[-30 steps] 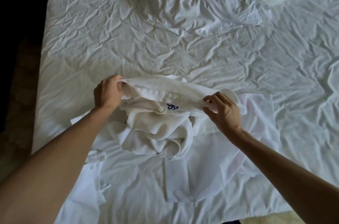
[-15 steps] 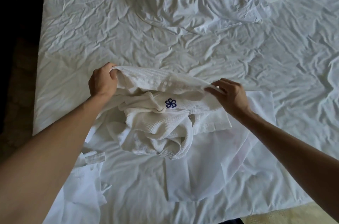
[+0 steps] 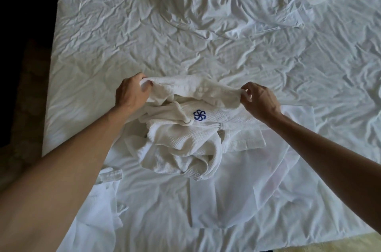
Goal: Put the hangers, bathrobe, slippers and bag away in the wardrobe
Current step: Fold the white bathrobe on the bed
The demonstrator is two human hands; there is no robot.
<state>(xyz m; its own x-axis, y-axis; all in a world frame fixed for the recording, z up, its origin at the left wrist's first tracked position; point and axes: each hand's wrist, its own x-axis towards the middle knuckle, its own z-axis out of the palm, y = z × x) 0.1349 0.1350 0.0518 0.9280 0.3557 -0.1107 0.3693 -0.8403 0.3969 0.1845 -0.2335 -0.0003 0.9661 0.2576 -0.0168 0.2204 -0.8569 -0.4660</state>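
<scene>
While both hands (image 3: pixel 132 92) (image 3: pixel 258 99) pinch the bathrobe (image 3: pixel 185 140), its blue pinwheel logo (image 3: pixel 199 115) shows, seemingly wordless.

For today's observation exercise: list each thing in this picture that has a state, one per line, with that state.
bathrobe: crumpled on the bed, top edge lifted and stretched between both hands
left hand: gripping the robe's edge
right hand: pinching the robe's other end
bed sheet: wrinkled
duvet: rumpled, bunched at the far end
</scene>
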